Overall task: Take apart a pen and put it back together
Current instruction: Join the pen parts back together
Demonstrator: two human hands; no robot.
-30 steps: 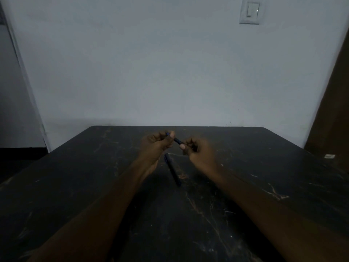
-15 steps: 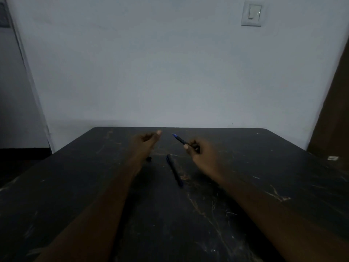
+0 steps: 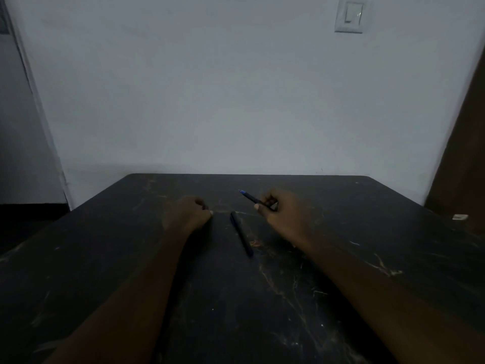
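My right hand (image 3: 282, 214) is shut on a thin dark pen part (image 3: 250, 198). Its blue tip points up and to the left, above the table. A dark pen barrel (image 3: 241, 233) lies on the black table (image 3: 262, 298) between my hands, running from far left to near right. To the left of the barrel, my left hand (image 3: 190, 215) rests on the table with its fingers curled, fingertips a short gap from the barrel's far end. Whether a small piece sits under those fingers is hidden.
The table's far edge meets a pale wall with a light switch (image 3: 349, 15). A brown door (image 3: 462, 153) stands at the right, with a small white object (image 3: 459, 217) on the floor beside it. The table's top is scratched.
My hands have come apart. The left hand let go of the pen part's tip end, opened, then dropped to the table with fingers curled. The right hand kept the blue-tipped part.
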